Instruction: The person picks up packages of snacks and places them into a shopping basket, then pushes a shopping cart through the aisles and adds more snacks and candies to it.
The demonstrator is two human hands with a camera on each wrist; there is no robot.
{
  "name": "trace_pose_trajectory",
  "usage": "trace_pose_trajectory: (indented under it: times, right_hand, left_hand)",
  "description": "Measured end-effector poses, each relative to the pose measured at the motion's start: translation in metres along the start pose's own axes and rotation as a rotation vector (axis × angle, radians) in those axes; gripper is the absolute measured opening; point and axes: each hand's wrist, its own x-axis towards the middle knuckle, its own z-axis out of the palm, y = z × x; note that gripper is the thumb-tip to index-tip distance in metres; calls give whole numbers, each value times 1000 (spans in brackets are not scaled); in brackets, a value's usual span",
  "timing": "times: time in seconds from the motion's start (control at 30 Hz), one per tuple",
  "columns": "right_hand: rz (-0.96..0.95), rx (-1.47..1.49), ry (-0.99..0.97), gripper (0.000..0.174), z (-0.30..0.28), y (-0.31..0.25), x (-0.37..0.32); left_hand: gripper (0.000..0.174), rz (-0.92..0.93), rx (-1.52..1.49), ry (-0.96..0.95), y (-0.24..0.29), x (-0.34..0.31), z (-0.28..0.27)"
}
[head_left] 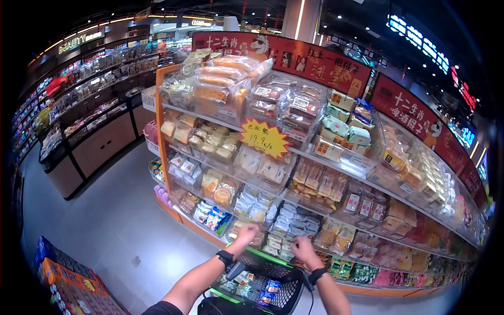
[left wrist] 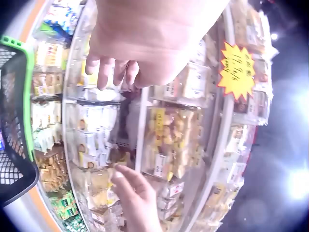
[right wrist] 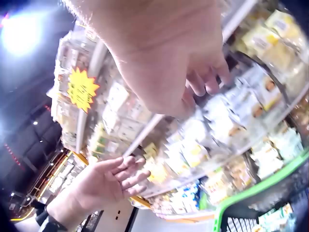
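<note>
Both my hands reach toward the lower tiers of a curved shelf rack [head_left: 336, 157] full of packaged baked goods. My left hand [head_left: 247, 231] hovers with relaxed fingers in front of wrapped snacks; in the left wrist view the left hand [left wrist: 113, 75] hangs loose and holds nothing. My right hand [head_left: 301, 245] spreads its fingers at white-and-blue packets [head_left: 294, 223]; in the right wrist view the right hand [right wrist: 207, 82] has its fingertips close to pale packets [right wrist: 231, 111]. A black shopping basket with a green rim [head_left: 273, 260] sits below my wrists.
A yellow starburst price sign [head_left: 264, 138] hangs on the rack. Open grey floor [head_left: 115, 220] lies to the left, with a dark shelf unit [head_left: 89, 126] beyond it. Colourful boxes [head_left: 63, 283] are stacked at the bottom left. Red banners [head_left: 315, 63] top the rack.
</note>
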Motion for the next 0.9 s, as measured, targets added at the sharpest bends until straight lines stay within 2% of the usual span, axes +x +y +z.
trace_pose_trajectory:
  times: [0.03,0.07,0.1,0.13,0.17,0.23,0.3,0.4,0.5,0.53,0.63,0.7,0.77,0.9]
  right_hand:
    - [-11,83,103,26,-38,-27,14]
    - [-220,-49,261,22,-67,-33,31]
    - [-263,-29,409,17,-95,-49,48]
    - [-215,-15,478,16,-125,-68,61]
    - [-171,-2,544,15,-156,-86,73]
    - [-217,32,663,16,-215,-113,96]
    - [-265,-81,821,16,-259,-124,119]
    - [-158,-120,804,19,-300,-131,155]
    - [-108,-182,750,30,-308,-99,199]
    - [-83,-156,708,44,-309,-91,211]
    - [-53,-226,684,51,-310,-76,238]
    - [36,-191,626,64,-309,-76,252]
    - [143,-189,562,73,-314,-99,245]
    - [173,-193,419,85,-317,-87,258]
  left_hand:
    - [25,32,-1,-18,26,2,6]
    - [25,166,45,-23,40,9,10]
    - [26,300,93,-33,50,19,14]
    - [27,439,141,-43,65,29,17]
    - [27,485,195,-59,90,31,22]
    - [27,580,290,-79,155,18,38]
    - [27,695,201,-154,210,11,57]
    - [26,828,282,-150,272,4,86]
    - [27,963,402,-166,316,4,112]
    - [28,1022,436,-175,326,5,121]
    - [28,1177,477,-199,351,26,147]
    - [27,1262,525,-151,360,40,162]
    - [28,1252,553,-166,368,56,178]
    - [36,1196,649,-189,369,91,200]
